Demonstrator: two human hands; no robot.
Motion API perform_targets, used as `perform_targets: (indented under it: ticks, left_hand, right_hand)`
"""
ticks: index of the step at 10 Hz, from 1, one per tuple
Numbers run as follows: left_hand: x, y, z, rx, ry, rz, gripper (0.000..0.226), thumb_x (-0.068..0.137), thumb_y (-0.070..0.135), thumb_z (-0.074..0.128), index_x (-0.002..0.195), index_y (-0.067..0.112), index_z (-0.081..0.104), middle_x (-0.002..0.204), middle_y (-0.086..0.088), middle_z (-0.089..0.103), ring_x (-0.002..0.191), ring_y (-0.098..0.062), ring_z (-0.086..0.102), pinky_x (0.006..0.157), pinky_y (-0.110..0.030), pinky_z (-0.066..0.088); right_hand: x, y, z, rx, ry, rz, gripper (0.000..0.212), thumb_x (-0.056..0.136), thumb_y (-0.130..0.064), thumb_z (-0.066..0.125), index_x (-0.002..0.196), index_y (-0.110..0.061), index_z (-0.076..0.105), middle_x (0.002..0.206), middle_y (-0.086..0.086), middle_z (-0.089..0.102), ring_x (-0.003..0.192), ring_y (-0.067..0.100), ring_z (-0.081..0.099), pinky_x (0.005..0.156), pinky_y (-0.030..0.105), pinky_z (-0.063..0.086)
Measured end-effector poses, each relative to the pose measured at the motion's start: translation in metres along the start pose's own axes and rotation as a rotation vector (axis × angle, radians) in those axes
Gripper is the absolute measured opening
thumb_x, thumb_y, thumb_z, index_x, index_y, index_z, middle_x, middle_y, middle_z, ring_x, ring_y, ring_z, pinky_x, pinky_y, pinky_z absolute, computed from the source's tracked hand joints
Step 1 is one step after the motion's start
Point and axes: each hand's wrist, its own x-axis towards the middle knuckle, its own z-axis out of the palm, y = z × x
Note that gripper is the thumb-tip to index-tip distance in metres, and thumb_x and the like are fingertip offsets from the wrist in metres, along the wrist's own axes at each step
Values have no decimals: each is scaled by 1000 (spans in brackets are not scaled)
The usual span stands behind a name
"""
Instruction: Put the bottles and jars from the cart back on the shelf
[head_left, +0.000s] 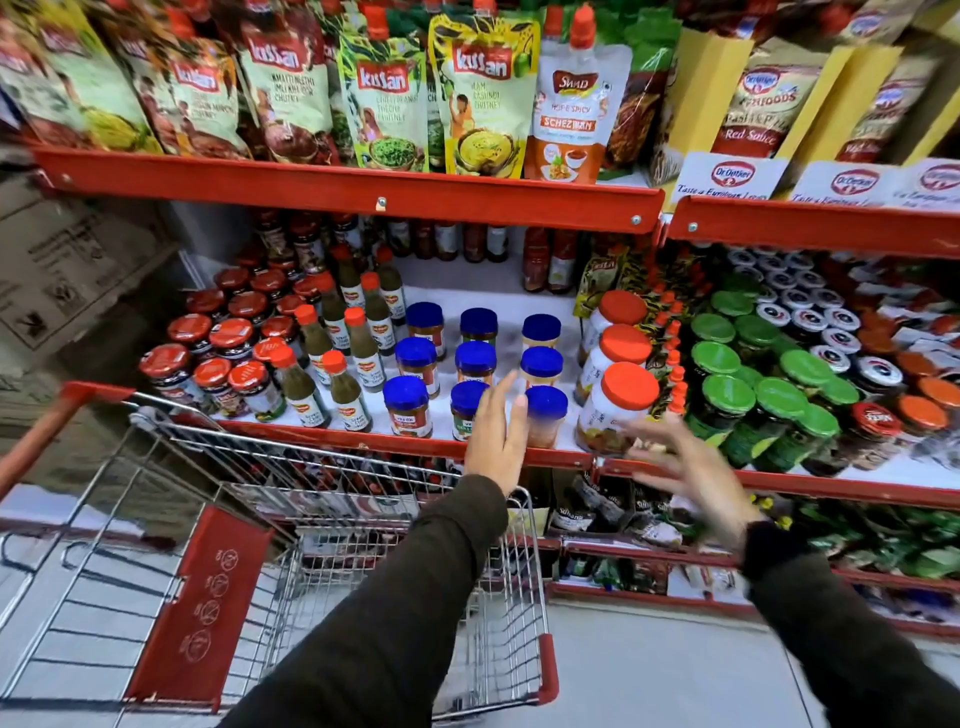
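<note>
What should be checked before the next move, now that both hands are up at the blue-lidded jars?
1. Left hand free: ok, open, holding nothing.
2. Right hand free: ok, fingers spread, though blurred.
3. Front blue-lidded jar upright on the shelf edge: ok.
4. Blue-lidded rows even: ok, three per row.
5. Orange-lidded jar beside the right hand upright: ok.
6. Items left in the cart: cannot tell, sleeves hide part of the basket.
</note>
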Motion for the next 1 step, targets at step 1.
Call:
perform_targets:
  ticks: [1]
  left_hand:
    - [15, 29, -19, 179, 131, 253, 52, 102, 47, 33, 149, 26, 33, 158, 4, 34, 146, -13, 30, 120, -41, 30]
  right_hand:
    - [-52, -53, -57, -22, 175, -210, 34, 101, -45, 42, 117, -30, 67, 132, -6, 65, 115, 17, 67, 80, 24, 61]
